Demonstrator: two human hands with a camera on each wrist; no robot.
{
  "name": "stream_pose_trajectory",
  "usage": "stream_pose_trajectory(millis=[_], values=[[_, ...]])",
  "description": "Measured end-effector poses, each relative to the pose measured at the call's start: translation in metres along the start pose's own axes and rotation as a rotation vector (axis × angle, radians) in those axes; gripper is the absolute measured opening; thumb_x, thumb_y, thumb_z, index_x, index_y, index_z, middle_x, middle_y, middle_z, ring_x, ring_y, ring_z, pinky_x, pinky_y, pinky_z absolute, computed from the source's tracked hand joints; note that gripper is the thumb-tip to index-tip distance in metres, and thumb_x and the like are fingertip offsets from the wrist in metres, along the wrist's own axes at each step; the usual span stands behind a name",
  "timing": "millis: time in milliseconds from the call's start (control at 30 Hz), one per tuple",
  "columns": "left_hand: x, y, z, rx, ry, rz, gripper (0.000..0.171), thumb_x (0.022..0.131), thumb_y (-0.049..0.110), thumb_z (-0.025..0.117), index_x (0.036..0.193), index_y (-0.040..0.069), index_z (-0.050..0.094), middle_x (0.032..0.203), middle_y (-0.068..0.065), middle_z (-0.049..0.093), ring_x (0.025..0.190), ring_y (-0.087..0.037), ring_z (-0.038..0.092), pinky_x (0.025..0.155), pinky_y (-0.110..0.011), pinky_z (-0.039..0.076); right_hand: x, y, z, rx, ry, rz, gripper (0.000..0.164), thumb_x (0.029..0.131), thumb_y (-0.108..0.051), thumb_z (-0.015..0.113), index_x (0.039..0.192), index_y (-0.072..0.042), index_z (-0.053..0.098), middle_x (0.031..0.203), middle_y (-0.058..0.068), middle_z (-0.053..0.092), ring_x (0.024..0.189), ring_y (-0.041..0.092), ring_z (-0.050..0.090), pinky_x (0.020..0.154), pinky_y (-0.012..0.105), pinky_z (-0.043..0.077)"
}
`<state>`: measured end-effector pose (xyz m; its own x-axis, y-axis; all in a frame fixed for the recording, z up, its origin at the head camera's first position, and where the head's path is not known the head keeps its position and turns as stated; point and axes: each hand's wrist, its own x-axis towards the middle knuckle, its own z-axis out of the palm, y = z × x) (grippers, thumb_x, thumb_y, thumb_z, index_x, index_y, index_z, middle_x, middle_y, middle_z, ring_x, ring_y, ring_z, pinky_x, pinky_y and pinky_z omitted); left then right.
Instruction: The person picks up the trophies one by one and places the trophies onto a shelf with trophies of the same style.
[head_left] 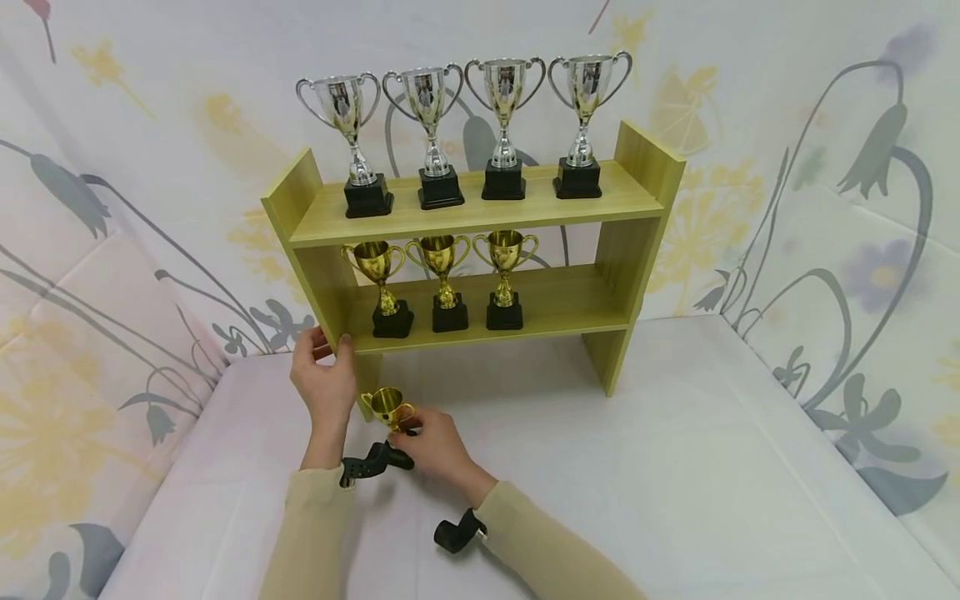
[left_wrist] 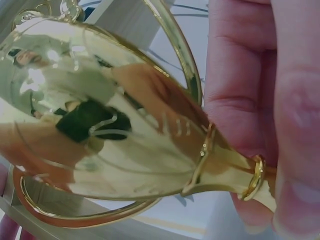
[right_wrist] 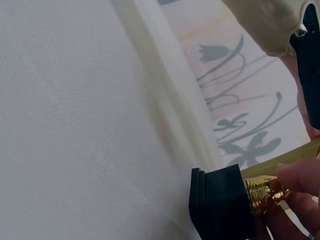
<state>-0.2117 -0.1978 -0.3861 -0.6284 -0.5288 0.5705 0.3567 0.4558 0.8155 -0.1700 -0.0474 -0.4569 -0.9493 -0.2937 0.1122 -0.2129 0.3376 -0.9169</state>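
A gold trophy cup [head_left: 387,404] hangs low in front of the wooden shelf [head_left: 480,229], at its left end. My right hand [head_left: 437,448] pinches the trophy by its gold stem, just above the black base [right_wrist: 222,202]. Very close in the left wrist view, the shiny gold bowl [left_wrist: 110,120] hides much of the scene. My left hand [head_left: 327,379] grips the shelf's left side panel near the lower board, thumb on the front edge. Three gold trophies stand upright on the lower board: left [head_left: 386,292], centre [head_left: 444,283] and right [head_left: 505,279].
Several silver trophies [head_left: 504,125] with black bases stand in a row on the top board. White cloth [head_left: 712,467] covers the table. A flower-printed backdrop [head_left: 787,167] rises behind and at both sides. My left forearm's wrist camera [head_left: 371,460] sits close to the held trophy.
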Motion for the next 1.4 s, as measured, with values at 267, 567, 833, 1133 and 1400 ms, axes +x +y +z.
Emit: stream_pose_trajectory(millis=[267,567,833,1133,1400], values=[[0.001,0.001,0.001,-0.008,0.0,-0.01,0.024,0.09,0.008,0.066,0.112,-0.004,0.066,0.103,-0.021,0.062,0.086,-0.017,0.054,0.074,-0.034,0.043,0.003,0.002,-0.002,0.017,-0.015,0.008,0.02,0.086,-0.019,0.076,0.102,-0.007,0.075,0.098,0.001,0.073,0.097,0.018,0.067,0.069,0.024,0.053],[0.001,-0.001,0.001,-0.013,0.009,-0.003,0.023,0.09,0.007,0.065,0.111,-0.004,0.066,0.102,-0.02,0.063,0.085,-0.017,0.054,0.075,-0.031,0.042,0.003,0.0,-0.003,0.025,-0.021,0.007,0.02,0.082,-0.017,0.08,0.097,-0.006,0.075,0.094,0.0,0.074,0.093,0.015,0.068,0.07,0.024,0.053],[0.0,-0.001,0.001,-0.006,0.012,-0.006,0.024,0.09,0.007,0.066,0.111,-0.003,0.066,0.103,-0.02,0.064,0.085,-0.016,0.054,0.074,-0.03,0.042,-0.001,0.001,0.002,0.035,0.068,-0.035,0.015,0.082,-0.017,0.08,0.094,-0.01,0.076,0.094,-0.002,0.073,0.091,0.014,0.066,0.071,0.026,0.052],[-0.001,0.004,0.001,-0.016,0.012,-0.03,0.023,0.089,0.006,0.066,0.11,-0.003,0.066,0.103,-0.021,0.064,0.084,-0.017,0.054,0.076,-0.037,0.044,-0.002,0.001,0.007,0.08,0.167,-0.086,0.012,0.08,-0.01,0.081,0.088,-0.01,0.072,0.086,-0.002,0.072,0.081,0.008,0.066,0.073,0.024,0.052],[-0.002,0.005,0.0,-0.015,0.017,-0.023,0.023,0.089,0.006,0.066,0.11,-0.003,0.067,0.103,-0.021,0.064,0.084,-0.018,0.055,0.075,-0.03,0.041,-0.001,0.001,0.008,0.131,0.171,-0.078,0.01,0.08,-0.008,0.08,0.086,-0.009,0.072,0.086,0.0,0.072,0.082,0.01,0.067,0.068,0.023,0.053]])
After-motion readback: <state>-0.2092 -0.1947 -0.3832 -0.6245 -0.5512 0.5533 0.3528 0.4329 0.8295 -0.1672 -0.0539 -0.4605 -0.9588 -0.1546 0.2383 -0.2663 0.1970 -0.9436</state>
